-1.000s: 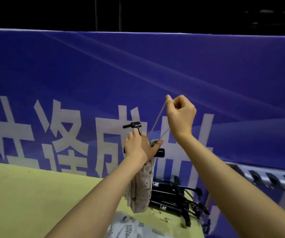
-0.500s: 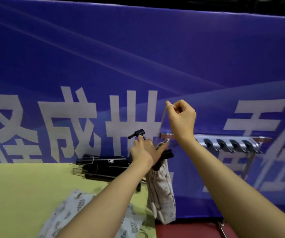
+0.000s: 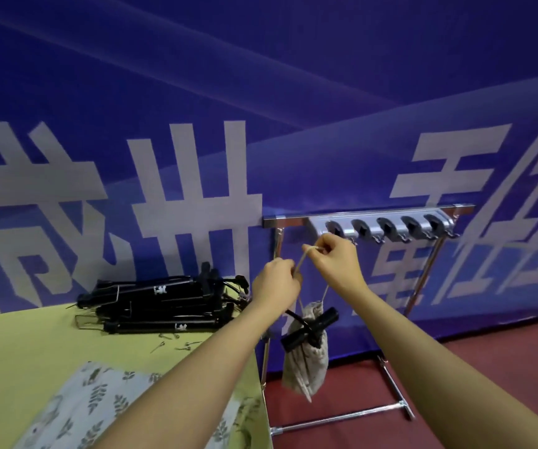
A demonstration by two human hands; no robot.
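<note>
Both bare forearms reached forward and upward from the lower edge of the view, converging toward the centre. The left grip (image 3: 275, 285) was raised with the back of the hand toward the camera, fingers curled and pinching a thin cord (image 3: 300, 264). The right grip (image 3: 337, 264) sat just beside it and slightly higher, thumb and forefinger pinching the same cord, the other fingers curled in. The grips were close but apart. The left wrist was roughly in line with its forearm.
</note>
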